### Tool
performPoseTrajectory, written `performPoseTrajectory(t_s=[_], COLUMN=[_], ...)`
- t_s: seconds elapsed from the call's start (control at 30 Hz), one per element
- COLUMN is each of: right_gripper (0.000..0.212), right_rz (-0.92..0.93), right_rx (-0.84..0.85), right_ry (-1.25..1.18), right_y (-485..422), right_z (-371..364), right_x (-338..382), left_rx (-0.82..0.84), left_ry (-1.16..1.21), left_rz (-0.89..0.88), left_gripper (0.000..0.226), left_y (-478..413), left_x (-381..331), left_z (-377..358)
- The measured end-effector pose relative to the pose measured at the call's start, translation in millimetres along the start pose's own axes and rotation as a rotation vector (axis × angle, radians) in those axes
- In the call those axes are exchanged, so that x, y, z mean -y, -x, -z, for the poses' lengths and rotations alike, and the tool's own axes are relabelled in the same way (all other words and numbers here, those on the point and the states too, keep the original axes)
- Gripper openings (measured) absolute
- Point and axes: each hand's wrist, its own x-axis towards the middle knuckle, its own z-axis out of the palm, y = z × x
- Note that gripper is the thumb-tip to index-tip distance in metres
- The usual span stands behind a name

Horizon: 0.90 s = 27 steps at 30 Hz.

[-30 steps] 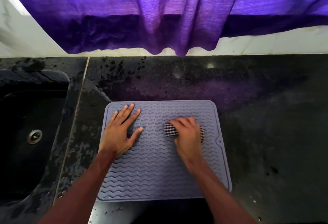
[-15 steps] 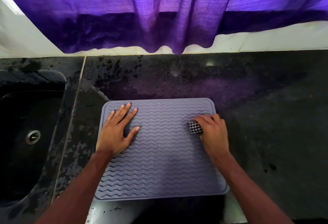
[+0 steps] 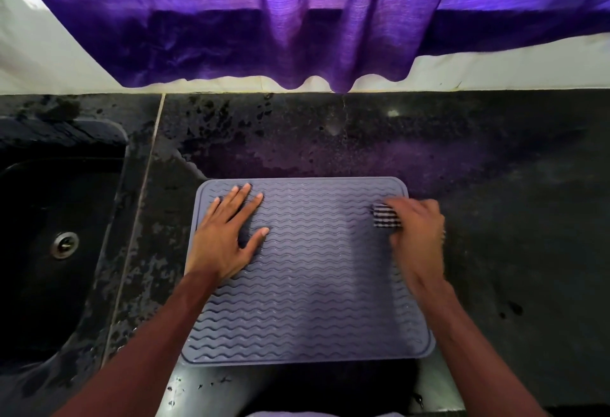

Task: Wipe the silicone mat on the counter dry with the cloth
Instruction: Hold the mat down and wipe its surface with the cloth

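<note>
Two hands work on the silicone mat (image 3: 313, 284), which lies flat on the dark tabletop (image 3: 495, 185) in the lower centre of the frame. The mat is grey, rectangular with rounded corners, and covered in wavy ridges.

1. Left hand (image 3: 224, 238): placed palm down on the upper left part of the mat. Its fingers (image 3: 242, 198) are straight and spread apart, with the thumb angled out toward the mat's centre. Nothing is held.

2. Right hand (image 3: 417, 238): positioned at the upper right edge of the mat, partly over the tabletop beyond that edge. It is motion-blurred. Its fingers are curled and clamped on the cloth (image 3: 384, 216), a bunched black-and-white checked piece that shows at the left side of the hand and touches the mat surface.

3. Surroundings: a dark sink (image 3: 49, 284) with a round metal drain (image 3: 65, 245) occupies the left of the frame, well apart from the mat. Dark blotches mark the tabletop between sink and mat and along the upper edge. A purple curtain (image 3: 297, 20) hangs across the top of the frame in front of a pale wall (image 3: 39, 63).
</note>
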Motion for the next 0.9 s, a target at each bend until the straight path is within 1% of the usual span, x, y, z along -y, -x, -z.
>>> performPoseTrajectory(t_s=[0.03, 0.1, 0.13, 0.2, 0.27, 0.37, 0.5, 0.63, 0.77, 0.83, 0.9], right_gripper=[0.063, 0.052, 0.049, 0.049, 0.047, 0.043, 0.047, 0.047, 0.04, 0.049, 0.06], right_rz=[0.034, 0.067, 0.1, 0.17, 0.188, 0.167, 0.136, 0.084, 0.01, -0.076, -0.113], right_rx=[0.047, 0.166, 0.197, 0.209, 0.186, 0.164, 0.116, 0.115, 0.05, 0.022, 0.03], right_ry=[-0.039, -0.077, -0.052, 0.027, 0.062, 0.104, 0.152, 0.217, 0.22, 0.171, 0.099], right_y=[-2.3, 1.9, 7.1, 17.5, 21.1, 18.8, 16.4, 14.4, 14.9, 12.0, 7.4], right_z=[-7.4, -30.2, -41.4, -58.3, -62.7, -51.1, -27.6, -4.6, 9.4, 11.5, 13.7], right_x=[18.7, 55.7, 69.2, 79.0, 69.7, 48.4, -1.7, -37.6, -52.6, -56.0, -59.3], left_rx=[0.0, 0.002, 0.004, 0.002, -0.002, -0.008, -0.007, -0.004, -0.008, -0.014, -0.037], left_ry=[0.0, -0.004, -0.005, -0.003, -0.002, -0.002, 0.0, 0.005, -0.008, -0.005, -0.008], left_rz=[0.0, 0.001, 0.0, -0.006, -0.013, -0.02, -0.022, -0.021, -0.013, -0.024, -0.031], left_gripper=[0.069, 0.069, 0.069, 0.069, 0.069, 0.069, 0.069, 0.068, 0.069, 0.068, 0.067], left_y=[0.1, 0.2, 0.0, 0.0, 0.5, 0.4, -0.3, 0.8, -0.1, 0.4, 1.8], left_x=[-0.3, -0.6, -0.3, 0.6, 0.8, 1.1, 2.2, 2.1, 1.0, 0.1, -1.4], left_z=[0.2, 0.0, 0.1, 0.1, 0.1, 0.5, 0.5, 0.7, 2.1, 1.9, -1.4])
